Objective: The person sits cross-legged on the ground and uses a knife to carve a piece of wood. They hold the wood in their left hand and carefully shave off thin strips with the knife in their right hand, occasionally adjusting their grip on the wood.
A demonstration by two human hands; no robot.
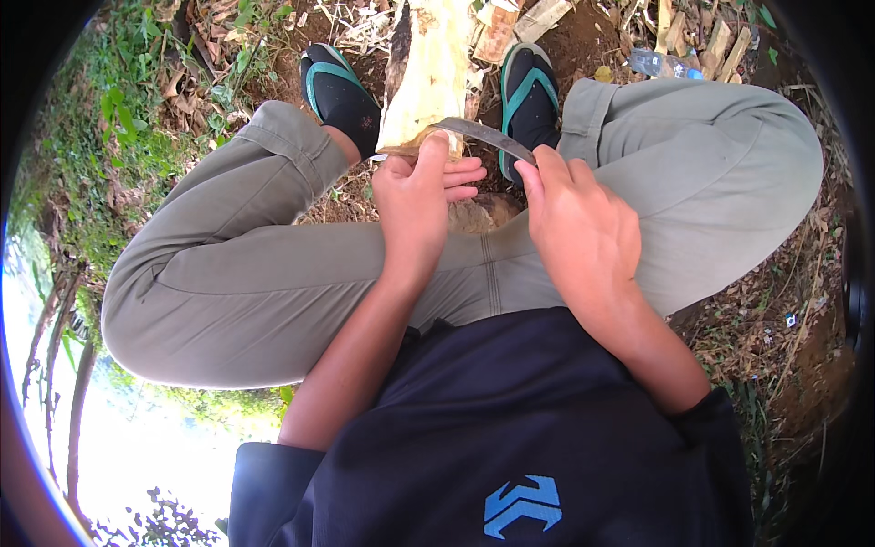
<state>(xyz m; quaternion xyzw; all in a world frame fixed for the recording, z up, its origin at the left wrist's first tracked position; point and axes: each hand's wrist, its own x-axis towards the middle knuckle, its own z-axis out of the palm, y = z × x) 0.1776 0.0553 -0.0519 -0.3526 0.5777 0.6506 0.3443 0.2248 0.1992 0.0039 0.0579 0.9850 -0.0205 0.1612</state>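
My right hand (583,223) is closed round the handle end of a knife with a curved dark blade (488,135); the handle is hidden in the fist. The blade reaches leftward to the thumb tip of my left hand (415,196). That hand pinches a small brown piece of wood (401,149) between its thumb and forefinger, its other fingers stretched to the right under the blade. Just beyond it, a pale, stripped log (428,68) runs away between my feet. How far the small piece touches the log I cannot tell.
My feet in green-strapped sandals flank the log: left foot (342,96), right foot (529,105). Split wood pieces (734,55) and a clear plastic bottle (661,64) lie on the ground at the far right. Green plants (118,118) grow on the left.
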